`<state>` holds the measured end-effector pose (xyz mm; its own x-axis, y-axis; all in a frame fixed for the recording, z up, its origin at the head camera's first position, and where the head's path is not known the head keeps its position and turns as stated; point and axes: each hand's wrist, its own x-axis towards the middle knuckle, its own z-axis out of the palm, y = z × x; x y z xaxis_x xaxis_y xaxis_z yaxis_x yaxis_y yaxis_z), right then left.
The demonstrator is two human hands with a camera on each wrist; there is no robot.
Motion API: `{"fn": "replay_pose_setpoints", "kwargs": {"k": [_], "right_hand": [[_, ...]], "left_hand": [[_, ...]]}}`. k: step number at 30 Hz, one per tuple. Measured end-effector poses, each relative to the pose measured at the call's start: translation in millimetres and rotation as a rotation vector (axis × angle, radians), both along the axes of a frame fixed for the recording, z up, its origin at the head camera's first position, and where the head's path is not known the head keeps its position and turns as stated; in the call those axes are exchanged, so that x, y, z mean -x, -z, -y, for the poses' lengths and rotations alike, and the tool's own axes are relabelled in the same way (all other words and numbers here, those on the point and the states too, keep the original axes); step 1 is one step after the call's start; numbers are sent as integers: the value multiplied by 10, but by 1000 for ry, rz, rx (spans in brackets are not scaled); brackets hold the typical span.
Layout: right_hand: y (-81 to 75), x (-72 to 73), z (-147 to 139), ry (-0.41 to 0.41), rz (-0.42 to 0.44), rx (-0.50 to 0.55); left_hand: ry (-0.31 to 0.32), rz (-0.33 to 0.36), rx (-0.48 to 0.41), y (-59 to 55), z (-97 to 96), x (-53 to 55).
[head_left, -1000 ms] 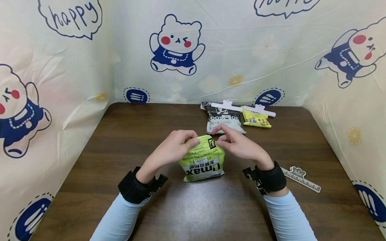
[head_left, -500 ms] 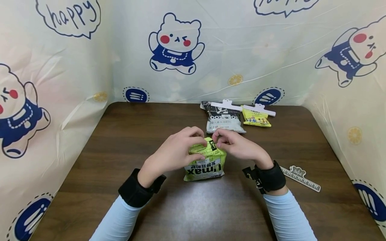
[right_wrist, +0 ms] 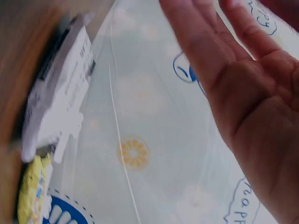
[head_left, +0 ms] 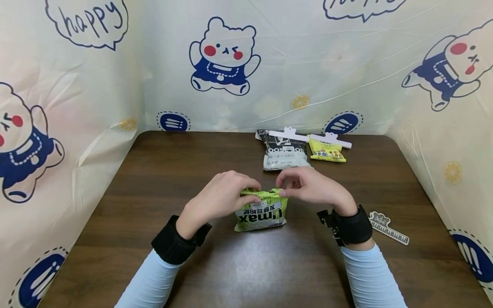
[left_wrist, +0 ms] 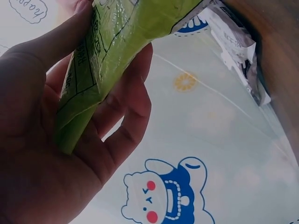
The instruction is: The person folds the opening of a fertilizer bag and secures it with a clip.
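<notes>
A green fertilizer bag [head_left: 262, 218] with black "Umax" lettering stands on the table, its printing upside down in the head view. My left hand [head_left: 223, 194] grips its upper left part, thumb in front and fingers behind. In the left wrist view, the folded green bag [left_wrist: 112, 51] lies between the thumb and the fingers of my left hand [left_wrist: 60, 158]. My right hand [head_left: 313, 186] is at the upper right corner, thumb and curled fingers pinching the top edge. The right wrist view shows my right hand [right_wrist: 247, 88] with its fingertips cut off and the green bag out of sight.
Behind the hands lie a black-and-grey bag [head_left: 286, 156] and a small yellow packet [head_left: 327, 151], each with a white sealing clip across its top. A loose ruler-marked clip [head_left: 389, 229] lies beside the right wrist. A printed curtain [head_left: 308, 64] encloses the wooden table [head_left: 154, 171].
The bag's top has come down lower and folded over. My left hand has shifted its hold inward along the bag, and my right hand has moved slightly down and right.
</notes>
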<state>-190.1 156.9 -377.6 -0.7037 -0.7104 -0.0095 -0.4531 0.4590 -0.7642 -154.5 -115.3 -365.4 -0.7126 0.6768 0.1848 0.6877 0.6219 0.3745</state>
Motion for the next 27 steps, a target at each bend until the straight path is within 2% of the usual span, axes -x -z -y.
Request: {"fn": "replay_pose_setpoints", "kwargs": {"k": [5, 14, 27], "right_hand": [[-43, -12, -48, 19, 10, -19], [26, 23, -13, 11, -35, -82], [37, 23, 16, -22, -73, -93]], "left_hand": [[2, 9, 7, 13, -9, 10], [-16, 0, 5, 44, -15, 25], [-30, -10, 34, 64, -22, 32]]}}
